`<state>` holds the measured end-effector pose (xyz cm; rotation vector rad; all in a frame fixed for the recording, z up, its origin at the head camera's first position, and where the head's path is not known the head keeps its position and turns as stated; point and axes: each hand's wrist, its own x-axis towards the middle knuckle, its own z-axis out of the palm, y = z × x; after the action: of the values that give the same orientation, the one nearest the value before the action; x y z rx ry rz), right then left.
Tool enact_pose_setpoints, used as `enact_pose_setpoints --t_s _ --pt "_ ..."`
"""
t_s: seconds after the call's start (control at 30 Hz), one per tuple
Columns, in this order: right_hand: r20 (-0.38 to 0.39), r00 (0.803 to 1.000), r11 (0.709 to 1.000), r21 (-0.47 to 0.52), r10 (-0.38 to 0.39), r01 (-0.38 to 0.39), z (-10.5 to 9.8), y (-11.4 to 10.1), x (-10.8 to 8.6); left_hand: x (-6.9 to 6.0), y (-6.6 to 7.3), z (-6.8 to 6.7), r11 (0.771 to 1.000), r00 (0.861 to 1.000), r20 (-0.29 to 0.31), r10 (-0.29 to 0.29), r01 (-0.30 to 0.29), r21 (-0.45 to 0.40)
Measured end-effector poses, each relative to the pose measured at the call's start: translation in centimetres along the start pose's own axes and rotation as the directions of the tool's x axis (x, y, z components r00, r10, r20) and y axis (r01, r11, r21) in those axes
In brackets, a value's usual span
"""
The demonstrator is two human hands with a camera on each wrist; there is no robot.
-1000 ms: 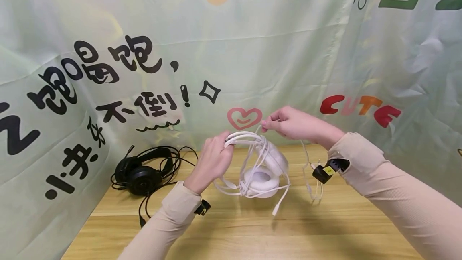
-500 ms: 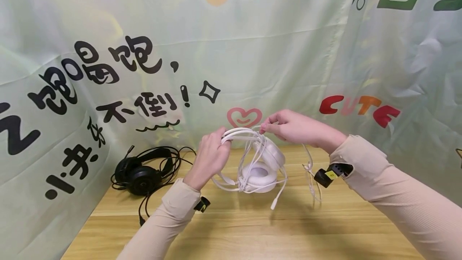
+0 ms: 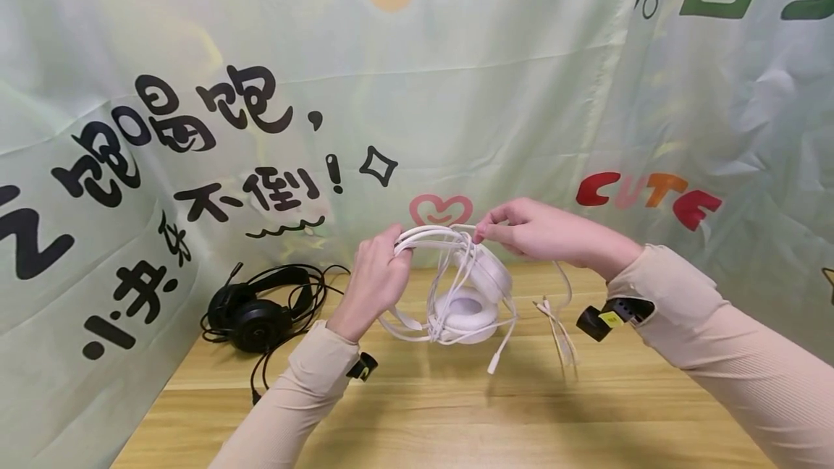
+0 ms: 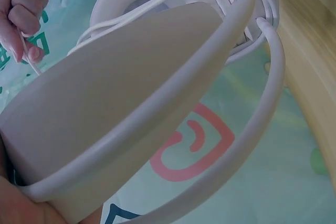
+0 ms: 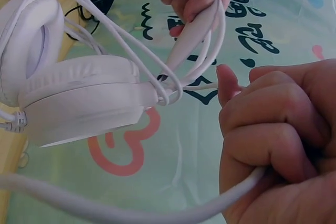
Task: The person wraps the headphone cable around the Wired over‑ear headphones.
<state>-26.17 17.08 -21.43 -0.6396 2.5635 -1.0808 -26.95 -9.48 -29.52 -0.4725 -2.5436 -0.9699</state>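
Observation:
In the head view, my left hand [image 3: 378, 266] grips the headband of a pair of white headphones [image 3: 468, 313], held above the table. White cable is wound around the headband and the ear cups. A short cable end with a small connector [image 3: 494, 363] dangles below. Just right of the headband, my right hand [image 3: 531, 226] pinches a strand of the cable [image 5: 231, 85] between thumb and forefinger. The right wrist view shows its other fingers curled over the cable too. From that hand a loose cable tail with thin plugs [image 3: 544, 305] hangs down to the right.
A black headset [image 3: 260, 324] with a tangled black cable lies at the table's back left. The wooden table [image 3: 456, 425] extends below both hands. A pale printed cloth [image 3: 521, 93] hangs behind and along the left side.
The headphones and my left hand have shifted slightly up and left. My right hand has moved a little down and right, and the hanging cable tail has swung.

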Motion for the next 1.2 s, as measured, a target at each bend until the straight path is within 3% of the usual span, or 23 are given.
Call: enact_pose_setpoints --t_s 0.5,0.7,0.9,1.2 --pt "0.033 0.999 0.998 0.06 -0.03 0.028 0.4 -0.3 -1.5 0.2 -0.6 -0.7 0.999 0.998 -0.058 -0.037 0.035 -0.032" --pt "0.031 0.999 0.997 0.073 -0.042 0.04 0.5 -0.5 -2.4 0.8 -1.3 -0.9 0.995 0.994 -0.087 -0.07 0.063 -0.081" --pt "0.033 0.998 0.991 0.124 -0.055 0.051 0.7 -0.5 -3.1 1.4 -1.8 -0.9 0.992 0.986 -0.134 -0.103 0.091 -0.092" --pt "0.044 0.996 0.969 0.235 -0.082 0.069 1.5 0.2 -3.6 1.9 -1.6 -1.1 0.977 0.975 -0.148 -0.164 0.14 -0.163"
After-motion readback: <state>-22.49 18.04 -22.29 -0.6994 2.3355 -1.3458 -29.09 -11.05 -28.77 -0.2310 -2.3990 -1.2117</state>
